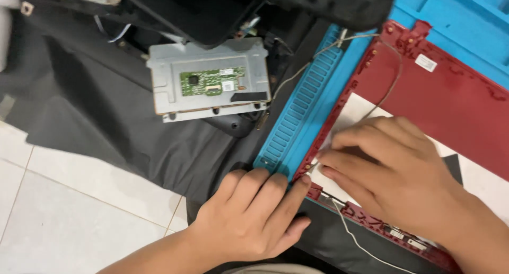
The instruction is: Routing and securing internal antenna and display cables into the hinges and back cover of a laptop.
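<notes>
My left hand (253,213) lies flat with its fingers pressed against the near corner of a red laptop lid shell (450,102) and the blue plastic panel (310,107) under it. My right hand (389,170) rests on a white sheet (360,112) inside the red shell, fingertips pinching at its left edge. Thin grey wires (344,43) run along the shell's rim. Neither hand holds a loose object.
A grey metal touchpad bracket with a green circuit board (209,83) lies on black cloth (90,104). Black laptop parts (212,9) sit at the top. White floor tiles (63,210) show at lower left. A white wire (360,245) trails below the shell.
</notes>
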